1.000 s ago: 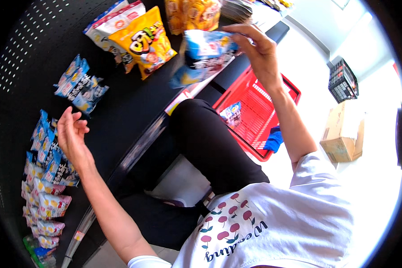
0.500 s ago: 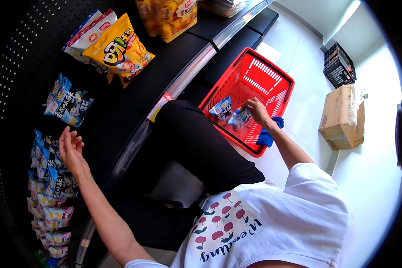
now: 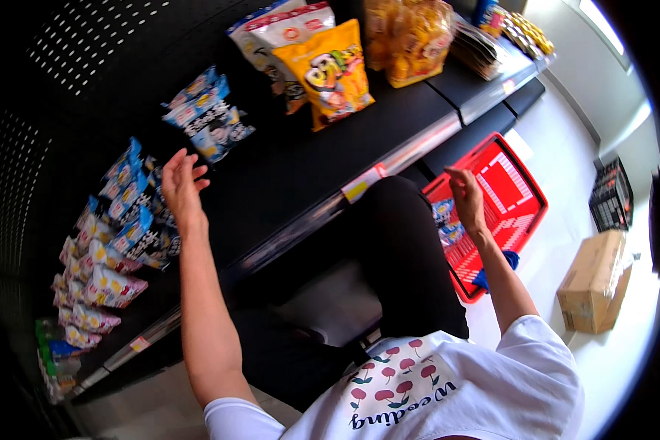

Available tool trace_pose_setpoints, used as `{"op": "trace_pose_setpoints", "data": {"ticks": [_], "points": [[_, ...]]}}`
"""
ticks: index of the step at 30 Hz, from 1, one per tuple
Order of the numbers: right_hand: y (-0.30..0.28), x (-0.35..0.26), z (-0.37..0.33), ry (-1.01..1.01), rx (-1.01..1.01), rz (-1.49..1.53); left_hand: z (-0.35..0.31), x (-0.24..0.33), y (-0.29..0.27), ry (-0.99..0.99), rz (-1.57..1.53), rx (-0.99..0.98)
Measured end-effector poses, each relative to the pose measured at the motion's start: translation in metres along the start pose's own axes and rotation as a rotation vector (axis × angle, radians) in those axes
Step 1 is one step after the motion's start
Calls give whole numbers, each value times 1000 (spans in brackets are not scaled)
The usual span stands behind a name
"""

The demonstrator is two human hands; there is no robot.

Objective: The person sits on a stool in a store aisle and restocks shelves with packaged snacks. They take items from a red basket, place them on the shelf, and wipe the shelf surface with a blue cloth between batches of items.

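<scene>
My left hand (image 3: 185, 183) hovers over the black shelf, fingers apart and slightly curled, with nothing in it. Just beyond its fingertips stand blue-and-black snack bags (image 3: 214, 132). More bags of that kind (image 3: 136, 209) are bunched to the left of my wrist. Over the red shopping basket (image 3: 526, 220), my right hand (image 3: 468, 198) is raised, its fingers loosely bent and no bag visible in them. Inside the basket, a blue snack bag (image 3: 441, 211) and another blue bag (image 3: 452, 234) lie partly hidden by my hand and leg.
White-and-pink snack bags (image 3: 110, 286) stand at the shelf's left end. Farther along are a yellow snack bag (image 3: 336, 77) and bags of yellow-wrapped food (image 3: 416, 44). A blue cloth-like item (image 3: 495, 273) hangs by the basket's rim. A cardboard box (image 3: 590, 282) and black crate (image 3: 611, 194) stand right.
The view has swung, shifting the shelf and basket rightward. My right hand has come up off the blue snack bag in the basket. My left hand remains beside the blue-and-black bags.
</scene>
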State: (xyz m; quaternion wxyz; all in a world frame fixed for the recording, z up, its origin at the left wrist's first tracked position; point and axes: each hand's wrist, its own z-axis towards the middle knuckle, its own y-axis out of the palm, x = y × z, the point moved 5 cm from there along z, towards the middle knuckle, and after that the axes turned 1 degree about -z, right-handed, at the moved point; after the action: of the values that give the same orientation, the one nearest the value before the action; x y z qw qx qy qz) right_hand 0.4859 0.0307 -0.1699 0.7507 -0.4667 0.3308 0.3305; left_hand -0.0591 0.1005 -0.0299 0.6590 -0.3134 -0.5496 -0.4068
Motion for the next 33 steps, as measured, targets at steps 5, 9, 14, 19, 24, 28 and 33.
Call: {"op": "trace_pose_setpoints", "data": {"ticks": [5,9,14,19,24,28,33], "points": [[48,-191,52,-290,-98,333,11,4,-6,36,11,64],[126,-270,82,-450,-306,389,23,2,-6,21,17,37],[212,-294,140,-459,-345,357,29,-3,7,8,-15,-27],[263,-317,187,-436,-326,270,30,-2,12,-7,-5,-58],[282,-325,191,-519,-324,186,29,4,13,-20,-68,-29],[270,-328,168,-668,-265,110,21,9,7,38,-43,0],[226,-325,142,-748,-215,127,1,32,12,112,-24,-18]]}}
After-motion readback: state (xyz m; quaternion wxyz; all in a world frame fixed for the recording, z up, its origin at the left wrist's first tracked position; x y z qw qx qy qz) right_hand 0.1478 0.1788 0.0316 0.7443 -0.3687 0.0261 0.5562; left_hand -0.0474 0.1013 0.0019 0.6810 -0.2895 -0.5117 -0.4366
